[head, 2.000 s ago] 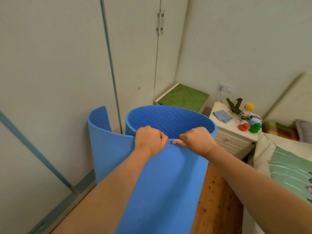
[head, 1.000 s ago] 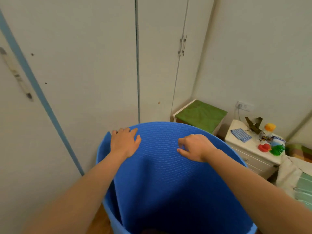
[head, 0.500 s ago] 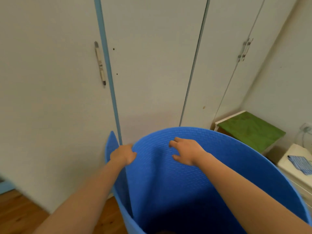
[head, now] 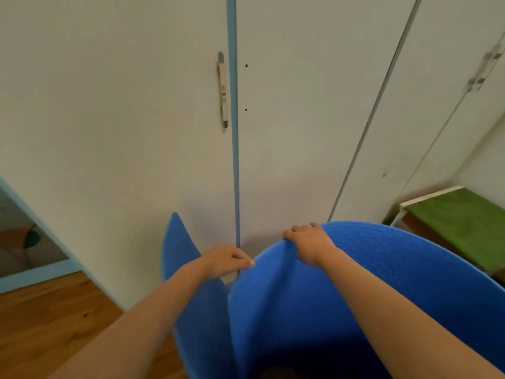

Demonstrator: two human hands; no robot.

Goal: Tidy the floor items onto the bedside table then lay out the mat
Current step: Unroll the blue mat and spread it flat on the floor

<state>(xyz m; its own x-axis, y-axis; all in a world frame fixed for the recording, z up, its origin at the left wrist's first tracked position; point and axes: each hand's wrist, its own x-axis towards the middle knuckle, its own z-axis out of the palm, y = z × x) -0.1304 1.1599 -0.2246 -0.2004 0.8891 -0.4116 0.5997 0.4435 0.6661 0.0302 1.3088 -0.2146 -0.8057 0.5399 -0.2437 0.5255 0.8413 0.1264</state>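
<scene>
A blue textured mat point(head: 388, 274) stands upright on its edge in front of me, curled into a wide loose roll. Its free end point(head: 180, 247) sticks up at the left. My left hand point(head: 225, 259) grips the mat's top edge where the layers meet, fingers curled over it. Farther right on the same upper rim, my right hand point(head: 307, 246) holds the edge with its fingers hooked over the far side. The bedside table is out of view.
White wardrobe doors point(head: 300, 105) with a blue strip and a handle point(head: 222, 88) stand close behind the mat. A green-topped stool point(head: 459, 222) sits at the right. Wooden floor point(head: 49, 324) shows at the lower left, beside a blue-framed panel point(head: 30, 242).
My view has swung left; the bedside table has left the frame. Both hands moved from the mat's inner face to its top edge, now drawn closer together.
</scene>
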